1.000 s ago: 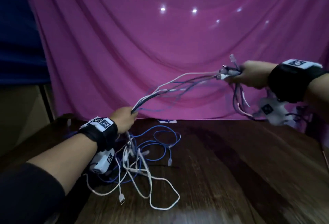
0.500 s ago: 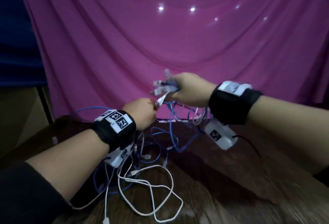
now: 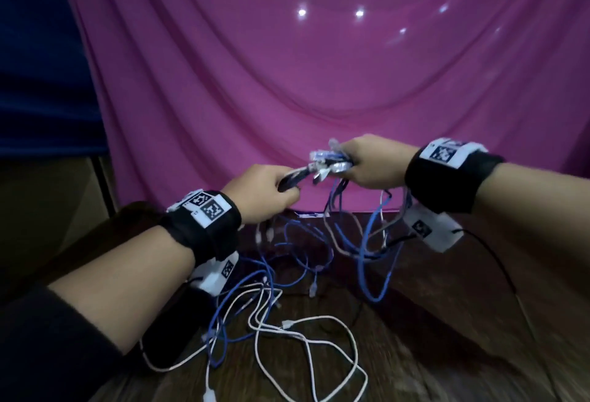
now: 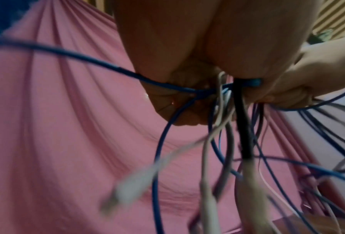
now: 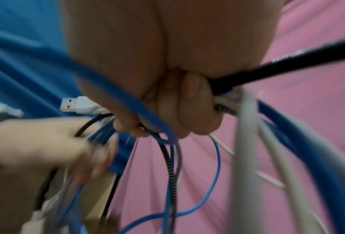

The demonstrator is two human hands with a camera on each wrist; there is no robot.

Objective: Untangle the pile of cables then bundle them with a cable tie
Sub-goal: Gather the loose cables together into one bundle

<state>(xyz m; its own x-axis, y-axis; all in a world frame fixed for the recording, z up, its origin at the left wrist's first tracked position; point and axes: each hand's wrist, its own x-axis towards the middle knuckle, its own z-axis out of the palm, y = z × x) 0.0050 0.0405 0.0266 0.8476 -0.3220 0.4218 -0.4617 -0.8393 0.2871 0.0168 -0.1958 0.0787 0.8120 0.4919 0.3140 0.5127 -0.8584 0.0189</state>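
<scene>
Centre frame: my right hand (image 3: pixel 372 162) and left hand (image 3: pixel 265 195) clench limp, light, snag-prone cables (image 3: pixel 332 164); best gripped just behind the plugs.

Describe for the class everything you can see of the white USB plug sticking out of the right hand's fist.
The white USB plug has a flat silvery metal tip with two small square holes and a white, plastic-looking body. It pokes out sideways from the right hand, whose curled fingers grip it among blue, white and black cables. It hangs in the air, not on the table. Its own cord is hidden inside the fist.
</scene>
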